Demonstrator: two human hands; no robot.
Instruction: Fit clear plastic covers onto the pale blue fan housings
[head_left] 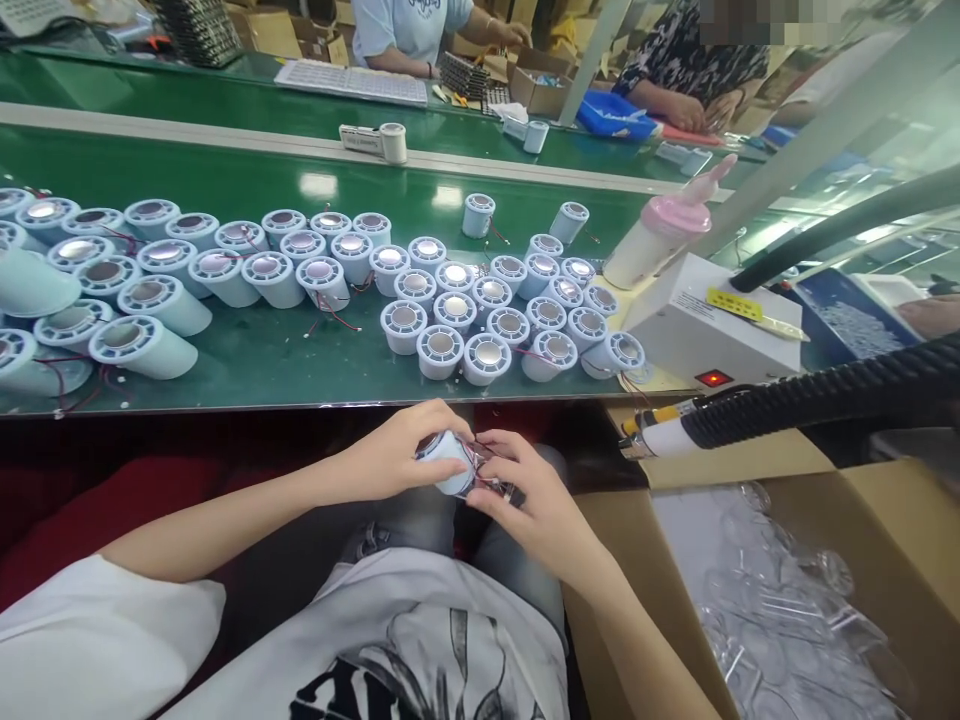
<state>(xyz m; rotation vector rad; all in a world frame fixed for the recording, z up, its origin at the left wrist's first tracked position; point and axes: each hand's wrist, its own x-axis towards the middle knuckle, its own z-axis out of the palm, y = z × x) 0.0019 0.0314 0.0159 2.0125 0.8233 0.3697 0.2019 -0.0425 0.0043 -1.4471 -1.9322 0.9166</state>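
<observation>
Below the front edge of the worktop, over the person's lap, both hands close on one pale blue cylindrical housing. Left hand: fingers curled round the housing's left side and top, holding it. Right hand: fingers bent against the housing's right end, touching the red and black wires that emerge there. Housing lies roughly on its side between the two hands, clear of the worktop.

On the green worktop just beyond, a group of like housings stands upright in close rows, their slotted faces with shiny centres up; a second, larger group lies tilted to the left, with thin red wires trailing from several. To the right stands a white box unit with a lit red switch and a yellow label, its print too small to read. A pink-capped bottle stands behind it. A black corrugated hose ends in a white and yellow nozzle near the right hand. An open cardboard carton at lower right holds clear plastic parts.

Across the worktop, two other persons work at further items; no writing there is legible
</observation>
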